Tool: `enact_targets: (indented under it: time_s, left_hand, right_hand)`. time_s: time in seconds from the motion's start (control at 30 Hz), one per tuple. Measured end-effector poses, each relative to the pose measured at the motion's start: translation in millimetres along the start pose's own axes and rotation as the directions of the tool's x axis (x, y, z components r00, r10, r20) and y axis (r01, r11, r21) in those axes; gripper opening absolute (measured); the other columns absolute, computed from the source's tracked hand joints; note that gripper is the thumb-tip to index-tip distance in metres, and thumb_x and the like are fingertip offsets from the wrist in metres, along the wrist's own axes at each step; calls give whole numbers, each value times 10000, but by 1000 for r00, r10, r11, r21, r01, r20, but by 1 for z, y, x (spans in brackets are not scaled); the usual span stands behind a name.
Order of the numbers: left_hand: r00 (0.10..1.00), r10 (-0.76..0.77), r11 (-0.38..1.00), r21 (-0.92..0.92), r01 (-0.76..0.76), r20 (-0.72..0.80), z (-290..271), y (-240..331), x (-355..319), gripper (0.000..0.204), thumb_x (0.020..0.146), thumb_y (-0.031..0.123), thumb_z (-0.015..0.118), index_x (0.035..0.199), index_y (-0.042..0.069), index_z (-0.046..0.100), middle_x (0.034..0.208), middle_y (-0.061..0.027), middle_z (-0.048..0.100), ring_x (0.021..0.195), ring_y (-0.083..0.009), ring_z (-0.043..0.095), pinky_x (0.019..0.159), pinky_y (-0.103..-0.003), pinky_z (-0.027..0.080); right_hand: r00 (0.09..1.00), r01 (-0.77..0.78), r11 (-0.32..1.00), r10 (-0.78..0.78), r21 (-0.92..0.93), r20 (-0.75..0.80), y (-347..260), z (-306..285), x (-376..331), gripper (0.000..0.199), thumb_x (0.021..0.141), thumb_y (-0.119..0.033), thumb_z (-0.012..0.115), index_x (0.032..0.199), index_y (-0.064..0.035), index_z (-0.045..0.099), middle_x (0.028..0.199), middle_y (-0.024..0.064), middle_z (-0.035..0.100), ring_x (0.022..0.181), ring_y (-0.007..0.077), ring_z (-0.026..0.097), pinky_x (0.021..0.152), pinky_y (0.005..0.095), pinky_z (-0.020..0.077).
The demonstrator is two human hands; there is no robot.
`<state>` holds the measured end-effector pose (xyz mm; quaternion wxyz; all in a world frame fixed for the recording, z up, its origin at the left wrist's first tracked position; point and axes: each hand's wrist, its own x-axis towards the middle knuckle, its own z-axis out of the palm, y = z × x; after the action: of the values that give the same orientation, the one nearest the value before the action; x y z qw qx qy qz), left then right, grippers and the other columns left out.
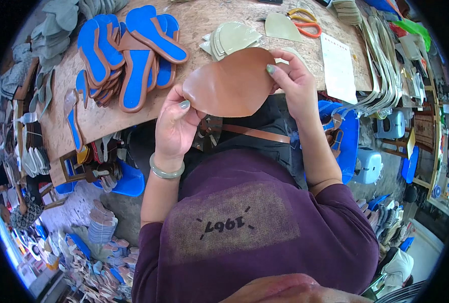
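A smooth brown leather piece (229, 83), cut in a curved shoe-upper shape, is stretched between both hands above the table's near edge. My left hand (176, 121) pinches its lower left corner between thumb and fingers. At its upper right edge, my right hand (291, 76) grips it with the thumb on top and fingers curled behind. Just beyond the leather lies a stack of pale green curved pieces (233, 38), partly covered by it. Blue insoles with brown edging (136, 78) are piled on the table to the left.
Orange-handled scissors (307, 28), yellow-handled pliers (301, 14) and a single pale piece (281, 28) lie at the back. A white paper sheet (338, 68) and long pale strips (383, 55) are at the right. Grey pieces (53, 30) are heaped far left. Blue bins (348, 146) stand below the table.
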<state>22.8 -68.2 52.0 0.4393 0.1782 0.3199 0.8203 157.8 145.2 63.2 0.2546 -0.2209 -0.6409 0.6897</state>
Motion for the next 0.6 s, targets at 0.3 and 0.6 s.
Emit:
enact_targets:
  time_s: [0.3, 0.6]
  left_hand:
    - [997, -76, 994, -75, 76, -6, 4, -3, -10, 225, 873, 165, 492, 1050, 31, 523, 1219, -159, 571, 1180, -277, 557, 1026, -439, 434]
    - [999, -31, 997, -68, 29, -23, 3, 1, -9, 330, 841, 194, 524, 1115, 12, 558, 1498, -302, 286, 1373, -372, 360, 1125, -479, 308]
  right_hand:
    - [859, 503, 658, -311, -561, 407, -24, -29, -31, 400, 766, 88, 563, 1141, -22, 648, 1013, 150, 666, 970, 253, 647, 850, 297, 497]
    - [970, 241, 873, -233, -425, 72, -30, -104, 6, 125, 866, -31, 593, 978, 11, 628, 1095, 101, 667, 968, 134, 610, 876, 277, 484]
